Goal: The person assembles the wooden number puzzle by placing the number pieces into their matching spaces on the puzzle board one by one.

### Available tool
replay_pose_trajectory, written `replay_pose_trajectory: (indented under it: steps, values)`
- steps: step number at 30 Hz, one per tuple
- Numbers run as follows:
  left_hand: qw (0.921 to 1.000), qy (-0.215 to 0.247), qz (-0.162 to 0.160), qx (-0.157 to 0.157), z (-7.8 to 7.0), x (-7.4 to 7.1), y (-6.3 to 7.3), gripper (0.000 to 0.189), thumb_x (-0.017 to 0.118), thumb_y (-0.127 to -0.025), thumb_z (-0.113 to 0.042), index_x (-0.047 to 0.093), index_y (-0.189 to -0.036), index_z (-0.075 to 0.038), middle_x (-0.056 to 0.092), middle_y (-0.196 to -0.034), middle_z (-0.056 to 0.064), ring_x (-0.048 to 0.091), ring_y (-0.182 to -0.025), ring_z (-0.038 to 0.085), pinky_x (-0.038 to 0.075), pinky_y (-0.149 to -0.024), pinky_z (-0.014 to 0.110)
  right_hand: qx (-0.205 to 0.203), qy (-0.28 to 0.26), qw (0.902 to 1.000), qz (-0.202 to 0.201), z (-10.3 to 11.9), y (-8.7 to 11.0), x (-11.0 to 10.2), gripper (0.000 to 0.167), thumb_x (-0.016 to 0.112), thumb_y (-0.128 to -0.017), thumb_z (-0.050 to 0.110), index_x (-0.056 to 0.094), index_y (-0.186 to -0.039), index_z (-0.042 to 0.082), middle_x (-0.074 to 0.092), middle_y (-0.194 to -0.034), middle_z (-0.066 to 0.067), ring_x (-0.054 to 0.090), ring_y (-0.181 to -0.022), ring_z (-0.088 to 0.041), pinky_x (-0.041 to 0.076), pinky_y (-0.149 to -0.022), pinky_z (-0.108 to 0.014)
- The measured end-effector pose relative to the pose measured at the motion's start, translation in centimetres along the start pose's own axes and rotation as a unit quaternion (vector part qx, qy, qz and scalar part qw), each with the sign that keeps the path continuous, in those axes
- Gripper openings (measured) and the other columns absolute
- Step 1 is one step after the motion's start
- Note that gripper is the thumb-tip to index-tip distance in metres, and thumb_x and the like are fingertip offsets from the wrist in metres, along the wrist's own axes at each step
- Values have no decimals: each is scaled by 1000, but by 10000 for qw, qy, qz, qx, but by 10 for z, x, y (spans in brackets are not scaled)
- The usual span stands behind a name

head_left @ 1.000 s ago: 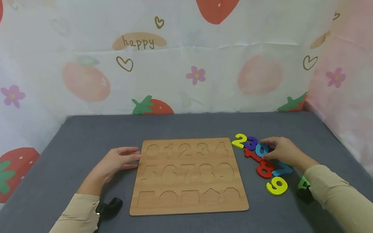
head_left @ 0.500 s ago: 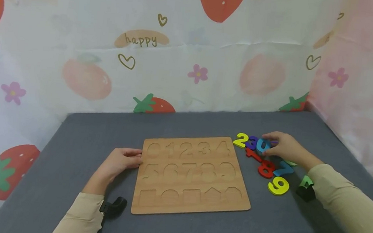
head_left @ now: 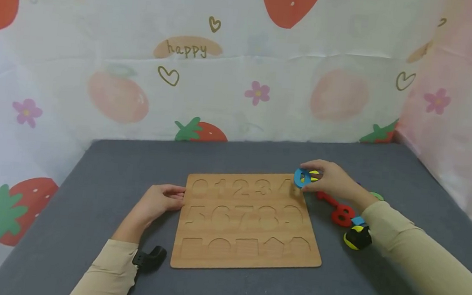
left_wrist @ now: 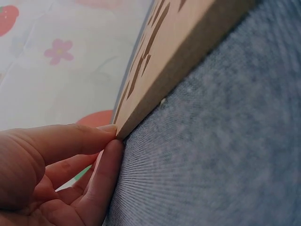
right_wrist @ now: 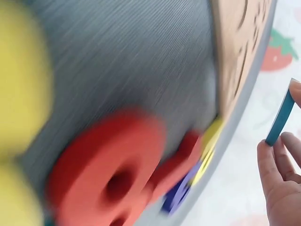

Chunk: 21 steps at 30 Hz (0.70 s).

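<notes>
A wooden number puzzle board with recessed digits and shapes lies on the grey cloth. My left hand is at its left edge; in the left wrist view the thumb and a finger of the left hand pinch the board's edge. Between thumb and fingers my right hand holds a blue number 0 above the board's top right corner. In the right wrist view the blue 0 shows edge-on, raised off the cloth. A yellow 2 is partly hidden behind that hand.
Right of the board lie a red 1, a red 8, a yellow digit and a green piece, some partly covered by the right arm. A purple 3 shows in the right wrist view. Patterned cloth walls stand behind.
My right hand has lifted the blue 0 from among the loose digits and carried it left to the board's top right corner. The left hand has closed up to the board's left edge.
</notes>
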State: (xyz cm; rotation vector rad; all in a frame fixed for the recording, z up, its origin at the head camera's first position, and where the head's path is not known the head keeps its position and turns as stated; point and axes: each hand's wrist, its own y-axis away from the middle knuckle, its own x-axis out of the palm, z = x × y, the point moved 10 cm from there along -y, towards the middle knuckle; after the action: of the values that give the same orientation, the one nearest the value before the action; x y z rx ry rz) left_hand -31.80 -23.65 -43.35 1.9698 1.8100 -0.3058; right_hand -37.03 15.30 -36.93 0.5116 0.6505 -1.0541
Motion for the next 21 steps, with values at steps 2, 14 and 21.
replay_pose_trajectory:
  steps: [2, 14, 21]
  values:
    - [10000, 2, -17, -11, 0, 0, -1, 45, 68, -90, -1, 58, -134, 5, 66, -126, 23, 66, -109, 20, 53, -84, 24, -163, -28, 9999, 49, 10, -6, 10, 66, 77, -88, 17, 48, -145, 0, 43, -151, -23, 44, -137, -44, 45, -106, -53]
    - [10000, -43, -40, -14, 1, -1, 1, 46, 70, -90, -3, 59, -133, 5, 67, -124, 23, 65, -112, 24, 54, -85, 27, -586, -684, 9949, 451, 58, -36, 59, 62, 77, -85, 5, 51, -141, -2, 43, -150, -22, 47, -137, -42, 50, -103, -46]
    - [9999, -81, -90, -119, 5, -2, 0, 45, 70, -90, -5, 60, -134, 1, 67, -124, 21, 64, -115, 26, 53, -89, 30, -660, -791, 9928, 612, 82, -47, 80, 62, 78, -83, 7, 54, -141, 1, 48, -148, -18, 51, -135, -38, 48, -105, -44]
